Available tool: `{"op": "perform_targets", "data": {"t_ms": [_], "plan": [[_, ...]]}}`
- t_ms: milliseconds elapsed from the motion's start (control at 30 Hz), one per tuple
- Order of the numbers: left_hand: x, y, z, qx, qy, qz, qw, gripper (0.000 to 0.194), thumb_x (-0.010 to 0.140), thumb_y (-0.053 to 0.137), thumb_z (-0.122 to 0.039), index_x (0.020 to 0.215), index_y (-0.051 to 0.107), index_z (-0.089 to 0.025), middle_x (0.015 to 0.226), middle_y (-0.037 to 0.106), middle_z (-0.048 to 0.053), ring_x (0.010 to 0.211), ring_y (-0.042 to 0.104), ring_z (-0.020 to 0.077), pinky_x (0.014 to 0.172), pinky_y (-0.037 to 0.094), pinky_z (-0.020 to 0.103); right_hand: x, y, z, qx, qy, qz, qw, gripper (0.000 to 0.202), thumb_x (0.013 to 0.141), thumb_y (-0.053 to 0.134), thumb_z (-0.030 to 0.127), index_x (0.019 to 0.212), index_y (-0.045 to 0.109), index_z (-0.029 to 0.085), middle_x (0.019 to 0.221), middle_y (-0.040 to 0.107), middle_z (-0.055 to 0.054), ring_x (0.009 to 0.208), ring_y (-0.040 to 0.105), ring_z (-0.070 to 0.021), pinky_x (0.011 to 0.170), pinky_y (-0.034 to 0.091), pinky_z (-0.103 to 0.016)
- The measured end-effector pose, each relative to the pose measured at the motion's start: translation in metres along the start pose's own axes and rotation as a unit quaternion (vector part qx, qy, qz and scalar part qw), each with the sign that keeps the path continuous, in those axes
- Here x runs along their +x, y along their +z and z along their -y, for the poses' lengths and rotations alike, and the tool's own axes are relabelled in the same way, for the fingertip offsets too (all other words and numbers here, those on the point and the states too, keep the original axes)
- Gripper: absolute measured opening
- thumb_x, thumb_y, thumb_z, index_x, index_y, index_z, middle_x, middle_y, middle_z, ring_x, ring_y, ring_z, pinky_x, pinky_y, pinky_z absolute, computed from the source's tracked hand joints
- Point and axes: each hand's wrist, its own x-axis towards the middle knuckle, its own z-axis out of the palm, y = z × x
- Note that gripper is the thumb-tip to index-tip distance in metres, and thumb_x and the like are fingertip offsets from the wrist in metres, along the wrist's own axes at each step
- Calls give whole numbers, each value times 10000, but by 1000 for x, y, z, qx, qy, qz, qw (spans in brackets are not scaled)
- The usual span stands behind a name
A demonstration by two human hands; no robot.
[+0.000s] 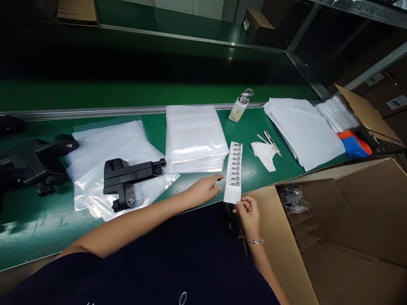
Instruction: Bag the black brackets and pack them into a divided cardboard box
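A strip of printed labels (235,169) lies on the green bench, its lower end reaching the front edge. My right hand (249,214) pinches that lower end between thumb and fingers. Just left of the strip is my left hand (205,190), its index finger pointing toward the labels and the other fingers curled; whether anything small is between them cannot be made out. A stack of clear plastic bags (195,135) sits beyond my left hand. Further left, a black bracket-like part (130,180) rests on loose clear bags (95,148).
A pump bottle (238,110) stands behind the strip. Tweezers (272,143) and white paper (264,154) lie to its right, then white sheets (305,129). An open cardboard box (346,212) is at the lower right. More black parts (38,161) are far left.
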Motion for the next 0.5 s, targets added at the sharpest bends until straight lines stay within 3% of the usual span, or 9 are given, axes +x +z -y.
{"op": "perform_targets", "data": {"t_ms": [133,233,367,433,500], "plan": [[22,29,1,-139,-47,37,988,518,747,658,-278,1243,552,-172,652,655,-18,591,615,165,564,448,247,-10,-11,1,58,-35,41,997,273,797,669,371,939,498,212,692,621,56,472,578,-97,513,493,-246],[34,41,3,-236,-60,30,969,363,705,658,-208,1061,616,-151,702,664,-13,607,612,129,587,448,220,-6,-15,5,3,-86,53,995,209,820,640,353,947,550,213,729,644,21,531,606,-122,532,515,-272],[41,48,3,-256,-36,-8,966,273,742,621,-193,1009,650,-144,861,731,44,745,673,153,696,497,249,15,-16,17,-146,-206,-38,967,263,872,576,368,1080,636,219,1020,649,-85,943,635,-219,827,542,-418],[40,48,2,-245,-6,-13,969,287,770,611,-208,1047,659,-151,945,746,64,853,694,182,784,518,284,29,-15,24,-196,-237,-47,950,304,896,545,378,1144,640,230,1131,611,-106,1087,576,-246,941,488,-476],[38,47,1,-216,24,-19,976,278,793,602,-228,1054,671,-158,986,749,70,914,697,202,842,523,313,41,-12,29,-217,-245,-31,944,284,897,548,385,1107,662,231,1132,608,-103,1108,557,-253,969,462,-491]]}}
